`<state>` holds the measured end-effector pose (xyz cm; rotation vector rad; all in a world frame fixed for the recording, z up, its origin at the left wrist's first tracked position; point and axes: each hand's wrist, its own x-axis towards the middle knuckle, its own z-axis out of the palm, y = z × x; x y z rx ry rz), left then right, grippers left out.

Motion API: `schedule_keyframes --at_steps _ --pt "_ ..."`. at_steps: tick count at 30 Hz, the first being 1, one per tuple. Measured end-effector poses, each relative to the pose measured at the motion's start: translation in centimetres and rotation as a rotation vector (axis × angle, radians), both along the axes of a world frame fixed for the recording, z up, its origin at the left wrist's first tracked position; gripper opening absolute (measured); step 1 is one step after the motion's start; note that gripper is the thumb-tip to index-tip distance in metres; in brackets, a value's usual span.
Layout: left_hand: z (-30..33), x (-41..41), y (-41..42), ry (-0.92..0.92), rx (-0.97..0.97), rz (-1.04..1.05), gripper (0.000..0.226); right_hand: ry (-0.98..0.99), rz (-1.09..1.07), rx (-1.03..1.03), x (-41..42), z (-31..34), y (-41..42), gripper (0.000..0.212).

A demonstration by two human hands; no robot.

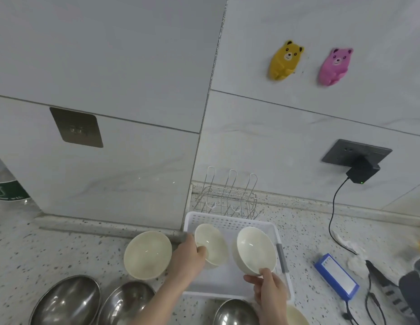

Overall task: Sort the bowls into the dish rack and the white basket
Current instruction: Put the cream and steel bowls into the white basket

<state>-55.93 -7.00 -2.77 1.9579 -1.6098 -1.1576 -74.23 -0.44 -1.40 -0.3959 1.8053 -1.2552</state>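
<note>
Two cream bowls were held over the white basket (230, 220), which was set on the speckled tabletop (51, 249) just in front of the wire dish rack (227, 199). The smaller cream bowl (212, 243) was gripped at its rim by the left hand (188, 260), thumb inside, and was tilted toward the camera. The larger cream bowl (254, 249) was pinched at its near rim by the right hand (267, 288), likewise tilted. The dish rack was seen standing against the tiled wall.

A third cream bowl (147, 254) was left on the tabletop just left of the basket. Three steel bowls were lined along the near edge: one (66, 301) at far left, one (127, 301) beside it, one (234, 313) beneath the right hand. Part of another cream bowl (295, 316) was seen at the bottom edge.
</note>
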Motion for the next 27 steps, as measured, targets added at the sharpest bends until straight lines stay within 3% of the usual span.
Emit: schedule_keyframes --at_steps 9,13,18,23,27 --pt "-0.5 -0.04 0.16 -0.024 -0.034 0.017 0.037 0.029 0.032 0.034 0.07 -0.65 -0.05 0.018" --pt "-0.69 -0.09 0.55 -0.122 -0.081 -0.024 0.058 0.032 0.029 0.032 0.02 -0.75 -0.19 0.017" --pt "-0.41 -0.1 0.16 -0.143 0.022 -0.096 0.072 0.063 0.041 0.033 0.09 -0.56 -0.15 0.018" --pt "-0.03 0.31 0.12 -0.109 0.106 -0.18 0.113 0.064 0.035 0.021 0.23 -0.48 -0.19 0.019" --pt "-0.34 0.12 0.12 -0.19 0.073 -0.207 0.115 0.061 0.033 0.016 0.25 -0.56 -0.17 0.019"
